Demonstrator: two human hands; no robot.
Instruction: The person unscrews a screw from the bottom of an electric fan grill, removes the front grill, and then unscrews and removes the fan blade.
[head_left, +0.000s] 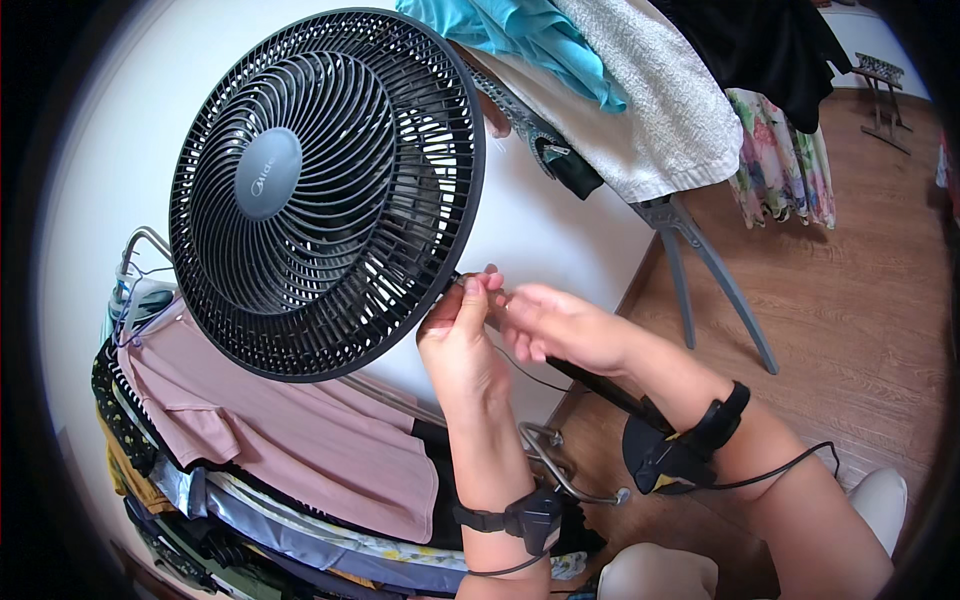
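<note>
A black Midea electric fan has its round grille (330, 247) turned partly toward me, with a grey centre cap (268, 174). My left hand (466, 337) is at the lower right of the grille rim, thumb and fingers pinched at the rim's edge. What exactly sits between those fingertips is mostly hidden. Close beside it, my right hand (559, 326) has curled fingers and is motion-blurred near the left fingertips; whether it holds a small thing cannot be made out. Below the hands the fan's black pole (600, 386) slants down to the right, toward the floor.
Hanging clothes, including a pink T-shirt (300, 450), fill the lower left on a metal rack (559, 469). A white towel (660, 112) and a turquoise cloth (525, 45) drape over a grey-legged stand (705, 262). A thin cable (536, 379) runs behind my right hand. The floor (840, 315) is wood.
</note>
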